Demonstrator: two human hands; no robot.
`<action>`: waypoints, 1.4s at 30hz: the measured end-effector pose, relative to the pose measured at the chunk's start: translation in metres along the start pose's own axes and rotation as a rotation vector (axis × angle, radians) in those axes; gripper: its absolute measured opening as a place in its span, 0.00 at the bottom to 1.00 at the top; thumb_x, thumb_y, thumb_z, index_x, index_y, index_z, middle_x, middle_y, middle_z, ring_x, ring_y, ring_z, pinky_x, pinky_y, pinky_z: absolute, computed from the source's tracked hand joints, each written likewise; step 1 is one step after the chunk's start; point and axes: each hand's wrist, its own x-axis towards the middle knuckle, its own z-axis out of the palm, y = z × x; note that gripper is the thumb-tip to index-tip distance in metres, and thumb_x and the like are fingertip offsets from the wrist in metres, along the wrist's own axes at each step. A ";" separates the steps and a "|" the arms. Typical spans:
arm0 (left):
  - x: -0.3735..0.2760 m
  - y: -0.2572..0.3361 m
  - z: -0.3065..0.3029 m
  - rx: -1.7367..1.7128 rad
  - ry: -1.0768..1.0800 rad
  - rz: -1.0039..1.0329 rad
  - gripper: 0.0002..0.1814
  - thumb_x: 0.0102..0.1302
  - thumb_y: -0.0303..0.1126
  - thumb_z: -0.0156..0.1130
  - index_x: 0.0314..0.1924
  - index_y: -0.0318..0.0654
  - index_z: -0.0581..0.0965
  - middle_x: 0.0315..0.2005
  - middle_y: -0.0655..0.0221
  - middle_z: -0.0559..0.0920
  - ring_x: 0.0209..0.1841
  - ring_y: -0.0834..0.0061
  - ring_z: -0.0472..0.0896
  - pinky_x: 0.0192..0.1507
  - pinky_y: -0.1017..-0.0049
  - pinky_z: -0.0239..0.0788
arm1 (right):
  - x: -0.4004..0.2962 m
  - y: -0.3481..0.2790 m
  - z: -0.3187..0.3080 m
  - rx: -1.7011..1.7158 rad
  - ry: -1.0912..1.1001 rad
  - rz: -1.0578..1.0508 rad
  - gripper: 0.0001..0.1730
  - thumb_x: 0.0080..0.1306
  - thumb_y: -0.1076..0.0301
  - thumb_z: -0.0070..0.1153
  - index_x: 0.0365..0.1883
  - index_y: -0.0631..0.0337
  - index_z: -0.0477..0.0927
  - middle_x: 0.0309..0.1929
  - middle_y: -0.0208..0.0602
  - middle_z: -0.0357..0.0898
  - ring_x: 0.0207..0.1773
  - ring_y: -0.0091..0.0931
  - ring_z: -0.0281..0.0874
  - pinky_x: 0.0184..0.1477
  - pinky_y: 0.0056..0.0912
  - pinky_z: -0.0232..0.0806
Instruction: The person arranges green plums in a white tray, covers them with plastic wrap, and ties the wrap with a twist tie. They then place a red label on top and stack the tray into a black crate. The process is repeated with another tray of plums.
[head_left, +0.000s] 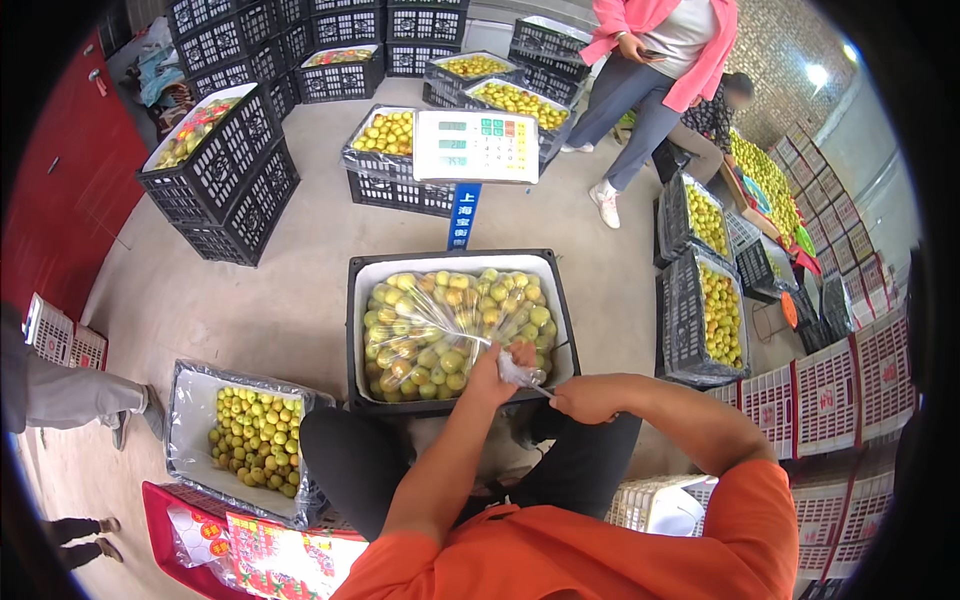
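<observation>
A black plastic crate (463, 406) stands before me, lined with white foam and full of yellow-green jujube-like fruit (442, 364) under a clear plastic bag (420, 315). My left hand (495, 375) grips the gathered neck of the bag, whose folds fan out over the fruit. From that bunched plastic a thin, taut strip (538, 390) runs to my right hand (589, 397), which pinches its end just beyond the crate's near right corner. Whether the strip is a tie or twisted bag film, I cannot tell. Behind the crate rises a digital scale display (476, 146) on a blue post (464, 217).
A fruit-filled lined crate (191, 427) sits by my left knee, above a red bin (161, 525) of printed sheets. Stacked black crates (232, 187) stand left. More fruit crates (701, 315) line the right. A person in pink (660, 82) stands ahead; another person's leg (82, 390) is at left.
</observation>
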 end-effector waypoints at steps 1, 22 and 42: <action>0.000 -0.001 0.019 -0.051 -0.090 -0.049 0.15 0.77 0.40 0.40 0.38 0.38 0.68 0.37 0.62 0.76 0.36 0.68 0.75 0.44 0.68 0.69 | 0.004 0.008 0.007 0.012 0.032 0.005 0.25 0.75 0.58 0.33 0.34 0.71 0.75 0.17 0.48 0.75 0.21 0.44 0.77 0.28 0.45 0.70; -0.028 0.002 0.054 0.227 0.217 0.085 0.15 0.75 0.39 0.45 0.30 0.41 0.66 0.22 0.68 0.69 0.25 0.72 0.66 0.33 0.68 0.65 | -0.029 0.001 0.018 0.034 0.329 -0.134 0.20 0.73 0.56 0.39 0.39 0.63 0.76 0.37 0.54 0.79 0.43 0.49 0.77 0.46 0.52 0.66; -0.023 -0.016 0.015 0.150 0.265 0.087 0.18 0.76 0.38 0.40 0.52 0.29 0.68 0.56 0.54 0.71 0.59 0.58 0.71 0.66 0.59 0.61 | -0.001 0.028 -0.009 -0.085 -0.064 0.108 0.24 0.73 0.59 0.38 0.33 0.72 0.78 0.21 0.50 0.77 0.19 0.41 0.75 0.25 0.45 0.69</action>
